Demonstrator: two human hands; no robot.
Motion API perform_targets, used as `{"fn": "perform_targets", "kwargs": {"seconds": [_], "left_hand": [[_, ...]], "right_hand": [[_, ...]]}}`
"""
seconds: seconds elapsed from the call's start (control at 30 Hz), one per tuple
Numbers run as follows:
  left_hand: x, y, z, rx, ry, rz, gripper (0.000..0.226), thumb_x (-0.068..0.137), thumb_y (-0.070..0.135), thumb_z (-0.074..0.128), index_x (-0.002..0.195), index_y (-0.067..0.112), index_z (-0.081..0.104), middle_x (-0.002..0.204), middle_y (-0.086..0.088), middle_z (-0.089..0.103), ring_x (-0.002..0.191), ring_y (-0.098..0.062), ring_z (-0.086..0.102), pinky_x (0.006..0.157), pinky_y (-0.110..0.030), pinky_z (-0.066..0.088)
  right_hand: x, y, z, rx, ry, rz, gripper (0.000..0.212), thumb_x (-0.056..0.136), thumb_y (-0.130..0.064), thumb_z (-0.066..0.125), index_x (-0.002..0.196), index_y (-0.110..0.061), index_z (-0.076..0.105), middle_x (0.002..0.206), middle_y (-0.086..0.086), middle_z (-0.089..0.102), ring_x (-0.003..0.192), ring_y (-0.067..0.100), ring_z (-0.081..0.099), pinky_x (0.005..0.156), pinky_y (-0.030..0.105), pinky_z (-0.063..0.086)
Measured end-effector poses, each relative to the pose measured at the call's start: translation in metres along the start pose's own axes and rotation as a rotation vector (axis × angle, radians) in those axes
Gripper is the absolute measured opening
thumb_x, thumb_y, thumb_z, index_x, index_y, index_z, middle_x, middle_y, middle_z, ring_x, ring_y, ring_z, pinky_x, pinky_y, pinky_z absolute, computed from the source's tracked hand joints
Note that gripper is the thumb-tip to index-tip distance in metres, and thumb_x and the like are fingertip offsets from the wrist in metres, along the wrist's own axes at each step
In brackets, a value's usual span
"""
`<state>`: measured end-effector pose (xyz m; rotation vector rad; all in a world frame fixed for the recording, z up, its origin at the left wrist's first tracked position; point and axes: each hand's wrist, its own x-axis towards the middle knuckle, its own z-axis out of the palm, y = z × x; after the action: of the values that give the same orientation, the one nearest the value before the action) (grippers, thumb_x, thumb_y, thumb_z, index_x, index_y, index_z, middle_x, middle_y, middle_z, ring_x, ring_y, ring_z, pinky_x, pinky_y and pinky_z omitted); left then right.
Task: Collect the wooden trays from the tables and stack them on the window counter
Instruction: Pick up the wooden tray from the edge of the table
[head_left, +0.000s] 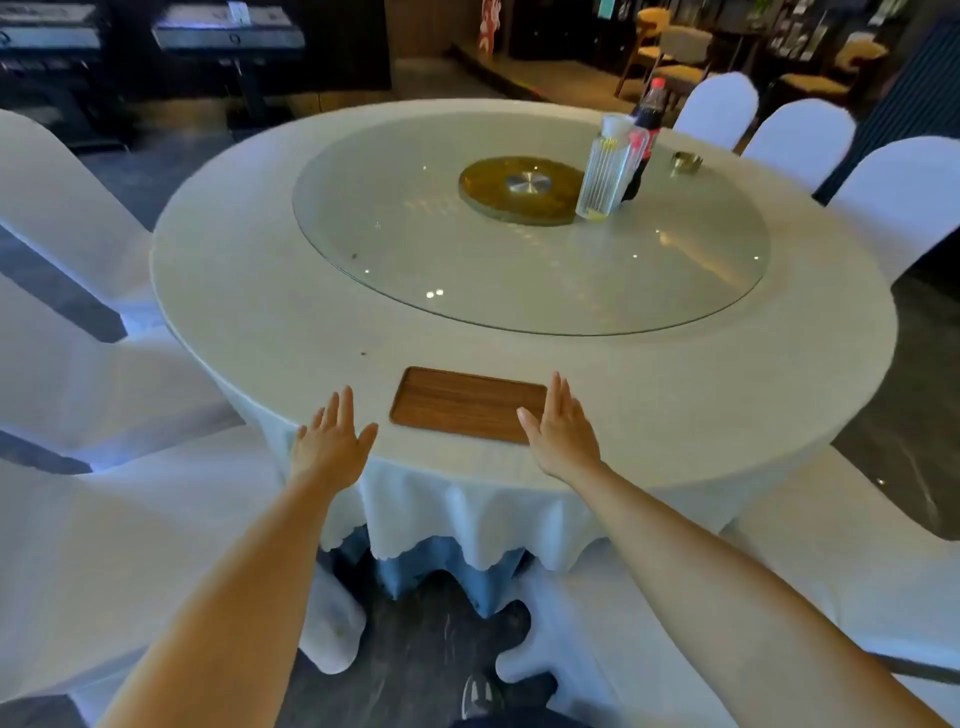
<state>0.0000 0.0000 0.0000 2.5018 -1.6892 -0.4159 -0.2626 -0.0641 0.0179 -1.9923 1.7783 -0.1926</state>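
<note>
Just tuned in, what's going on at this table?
A person is reaching for the wooden tray lying flat near the front edge of the round table. Both hands are open: the right hand is at the tray's right end, the left hand is apart from its left end. The tray isn't lifted yet.

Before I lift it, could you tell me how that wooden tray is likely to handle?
The wooden tray looks thin and rigid, so probably light and unbending. Lying flat on the tablecloth, its low rim may be awkward to grip.

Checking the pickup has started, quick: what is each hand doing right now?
Left hand: open, empty, left of the wooden tray.
Right hand: open, holding nothing, at the tray's right end.
</note>
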Motion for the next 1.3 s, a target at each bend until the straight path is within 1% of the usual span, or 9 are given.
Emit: {"fn": "perform_targets", "kwargs": {"seconds": [0.17,0.3,0.43,0.57,0.67,0.8,0.93,1.17,1.3], "left_hand": [[0.038,0.02,0.014,-0.017,-0.125,-0.066,0.067,0.097,0.044,0.028,0.15,0.013,0.003,0.154,-0.015,0.027,0.137,-0.034,0.034,0.107,-0.046,0.035],[0.064,0.028,0.024,-0.013,-0.199,-0.083,0.065,0.097,0.043,0.032,0.148,0.011,0.009,0.148,-0.019,0.034,0.13,-0.037,0.041,0.1,-0.047,0.041],[0.09,0.034,0.033,-0.013,-0.261,-0.097,0.064,0.097,0.043,0.031,0.148,0.011,0.011,0.146,-0.019,0.038,0.129,-0.036,0.043,0.097,-0.046,0.043],[0.112,0.04,0.039,-0.034,-0.314,-0.114,0.062,0.097,0.042,0.033,0.146,0.009,0.016,0.143,-0.018,0.041,0.127,-0.036,0.045,0.097,-0.046,0.043],[0.125,0.042,0.044,-0.049,-0.337,-0.124,0.058,0.097,0.041,0.033,0.142,0.007,0.023,0.14,-0.019,0.043,0.124,-0.036,0.048,0.095,-0.045,0.044],[0.135,0.045,0.052,-0.078,-0.348,-0.12,0.049,0.096,0.042,0.034,0.128,0.004,0.035,0.123,-0.02,0.054,0.107,-0.037,0.057,0.079,-0.042,0.047],[0.145,0.044,0.053,-0.048,-0.325,-0.11,0.046,0.097,0.043,0.031,0.118,0.002,0.037,0.106,-0.021,0.064,0.093,-0.036,0.063,0.067,-0.038,0.046],[0.146,0.044,0.051,-0.047,-0.314,-0.136,0.053,0.096,0.048,0.029,0.115,0.001,0.043,0.107,-0.02,0.065,0.096,-0.035,0.063,0.069,-0.038,0.046],[0.136,0.037,0.044,-0.022,-0.264,-0.153,0.055,0.095,0.05,0.028,0.111,0.001,0.046,0.104,-0.017,0.067,0.093,-0.032,0.064,0.069,-0.036,0.046]], "right_hand": [[0.039,0.015,0.01,0.004,-0.114,0.08,0.07,0.096,-0.049,0.022,0.148,-0.015,-0.012,0.159,0.01,0.006,0.14,0.031,0.023,0.108,0.044,0.03],[0.063,0.024,0.02,0.027,-0.156,0.132,0.07,0.096,-0.049,0.021,0.148,-0.016,-0.012,0.156,0.012,0.016,0.134,0.032,0.033,0.102,0.044,0.036],[0.086,0.027,0.03,0.108,-0.194,0.214,0.069,0.096,-0.049,0.02,0.149,-0.015,-0.008,0.15,0.014,0.027,0.125,0.034,0.045,0.095,0.044,0.042],[0.104,0.028,0.037,0.228,-0.218,0.364,0.067,0.096,-0.05,0.02,0.149,-0.013,0.001,0.152,0.015,0.025,0.13,0.035,0.041,0.101,0.043,0.037],[0.113,0.029,0.041,0.246,-0.19,0.416,0.064,0.096,-0.047,0.024,0.147,-0.01,0.012,0.148,0.017,0.031,0.127,0.036,0.043,0.1,0.042,0.038],[0.122,0.033,0.043,0.253,-0.21,0.447,0.055,0.096,-0.043,0.031,0.137,-0.006,0.03,0.135,0.018,0.047,0.119,0.037,0.05,0.094,0.042,0.043],[0.127,0.038,0.043,0.23,-0.236,0.461,0.048,0.096,-0.039,0.035,0.125,-0.001,0.037,0.121,0.019,0.057,0.108,0.036,0.057,0.082,0.039,0.046],[0.128,0.039,0.043,0.229,-0.213,0.478,0.047,0.096,-0.037,0.039,0.12,0.003,0.043,0.121,0.021,0.058,0.111,0.038,0.056,0.086,0.04,0.046],[0.125,0.035,0.04,0.272,-0.201,0.429,0.047,0.096,-0.038,0.04,0.12,0.002,0.043,0.12,0.02,0.058,0.11,0.036,0.056,0.085,0.04,0.046]]}}
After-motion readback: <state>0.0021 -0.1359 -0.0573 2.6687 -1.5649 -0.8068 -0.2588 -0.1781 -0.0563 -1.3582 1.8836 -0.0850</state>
